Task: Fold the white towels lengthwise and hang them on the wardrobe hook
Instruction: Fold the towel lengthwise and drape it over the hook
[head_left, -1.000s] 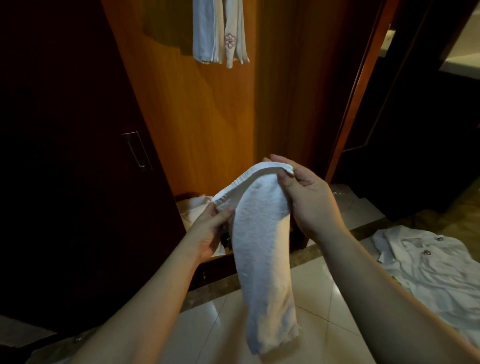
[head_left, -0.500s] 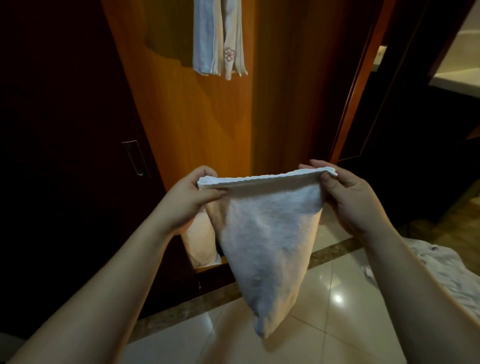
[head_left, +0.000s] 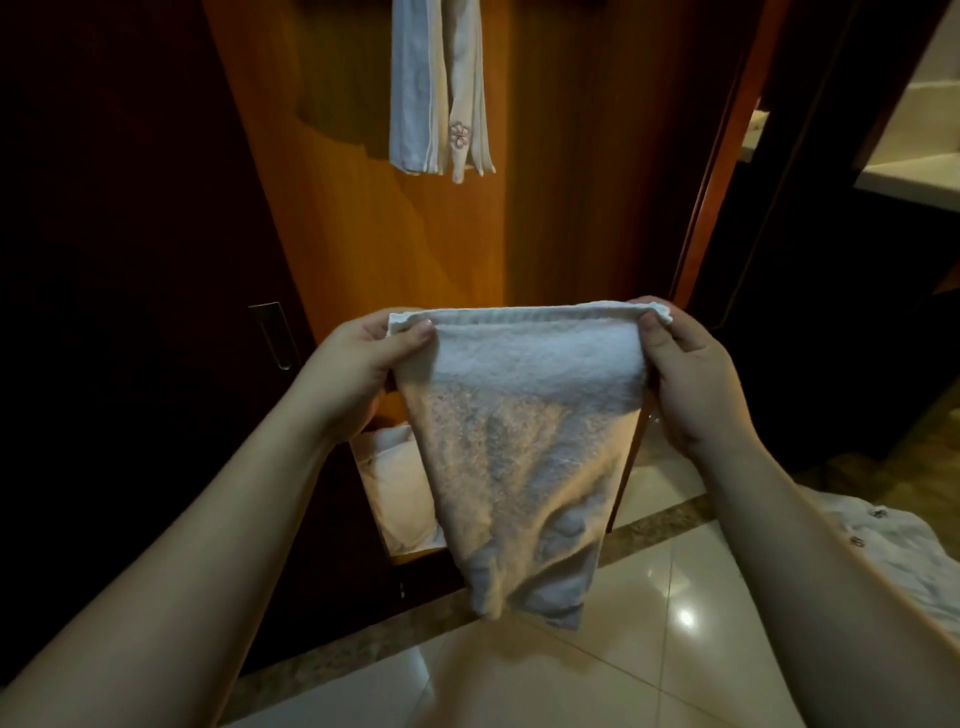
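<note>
Stretching the towel (head_left: 524, 415) wider than a second ago, the left hand (head_left: 358, 364) and right hand (head_left: 691, 374) pinch its top corners apart; lengthwise folding can begin.

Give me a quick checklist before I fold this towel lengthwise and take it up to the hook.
1. Left hand pinches the top left corner of the white towel: ok.
2. Right hand pinches the top right corner: ok.
3. Top edge stretched straight between the hands: ok.
4. Lower part hangs evenly: not ok; it narrows and bunches toward the bottom.
5. Bottom end hangs free of the tiled floor: ok.
6. Room on the hook: cannot tell; the hook is out of frame, and the hanging towels already sit on the wardrobe panel.
</note>
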